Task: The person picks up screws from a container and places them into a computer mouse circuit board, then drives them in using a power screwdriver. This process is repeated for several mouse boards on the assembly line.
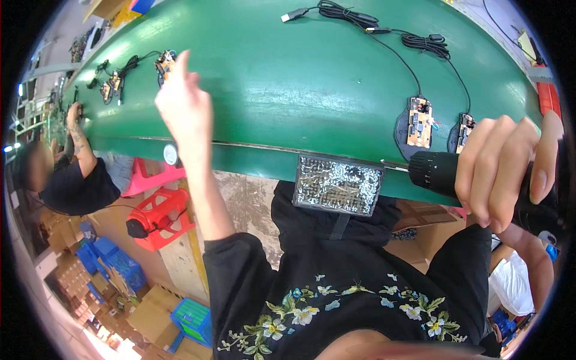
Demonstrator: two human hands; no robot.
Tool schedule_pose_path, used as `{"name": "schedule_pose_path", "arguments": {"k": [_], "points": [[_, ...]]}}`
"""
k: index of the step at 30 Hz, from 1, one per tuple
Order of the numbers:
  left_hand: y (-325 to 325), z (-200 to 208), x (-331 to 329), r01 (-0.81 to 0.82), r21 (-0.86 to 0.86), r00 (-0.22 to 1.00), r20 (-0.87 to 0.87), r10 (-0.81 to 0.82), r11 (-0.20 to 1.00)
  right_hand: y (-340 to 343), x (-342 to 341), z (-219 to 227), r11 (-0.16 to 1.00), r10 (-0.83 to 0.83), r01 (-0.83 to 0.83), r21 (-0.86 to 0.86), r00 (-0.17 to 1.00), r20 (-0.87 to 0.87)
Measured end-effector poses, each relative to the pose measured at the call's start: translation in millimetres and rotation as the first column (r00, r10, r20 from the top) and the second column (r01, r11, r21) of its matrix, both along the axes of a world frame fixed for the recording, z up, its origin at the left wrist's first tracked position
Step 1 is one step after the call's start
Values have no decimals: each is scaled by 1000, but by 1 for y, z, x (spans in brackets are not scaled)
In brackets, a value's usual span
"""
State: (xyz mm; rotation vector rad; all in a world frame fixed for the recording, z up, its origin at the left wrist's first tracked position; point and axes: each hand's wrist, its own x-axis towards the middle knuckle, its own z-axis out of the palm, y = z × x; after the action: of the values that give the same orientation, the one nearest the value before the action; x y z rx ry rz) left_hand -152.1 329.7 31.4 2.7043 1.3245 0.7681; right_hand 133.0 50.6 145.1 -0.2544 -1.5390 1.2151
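My left hand is stretched far over the green bench with its fingers extended, apparently holding nothing. It is beside a small tan circuit board with a black cable, which it partly covers. My right hand is closed around a black electric screwdriver. The screwdriver lies almost level, its thin bit pointing left past the bench edge. Beyond it, a circuit board sits in a black mouse base with a long black cable. A second board in a similar base is partly hidden by my right hand.
A black-framed tray of small screws is at the near edge of the green bench. Coiled USB cables lie at the far side. More boards are farther left, near another person. A red stool stands below.
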Motion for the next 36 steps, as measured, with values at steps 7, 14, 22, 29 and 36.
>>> {"name": "schedule_pose_path", "arguments": {"k": [7,14,22,29,36], "points": [[81,-25,-35,-147,-101,985,-111,136,984,3,21,32,996,87,-83,-26,976,201],[-44,-14,21,320,-78,940,-99,-327,944,-13,46,16,996,-64,51,68,974,215],[-162,16,52,649,-254,747,37,-664,717,-10,48,14,978,-206,202,48,973,105],[-176,12,50,688,-300,702,42,-711,661,23,-12,1,866,-501,498,57,859,104],[-175,9,45,676,-335,718,97,-689,657,51,-17,-35,777,-628,628,-31,772,-98]]}}
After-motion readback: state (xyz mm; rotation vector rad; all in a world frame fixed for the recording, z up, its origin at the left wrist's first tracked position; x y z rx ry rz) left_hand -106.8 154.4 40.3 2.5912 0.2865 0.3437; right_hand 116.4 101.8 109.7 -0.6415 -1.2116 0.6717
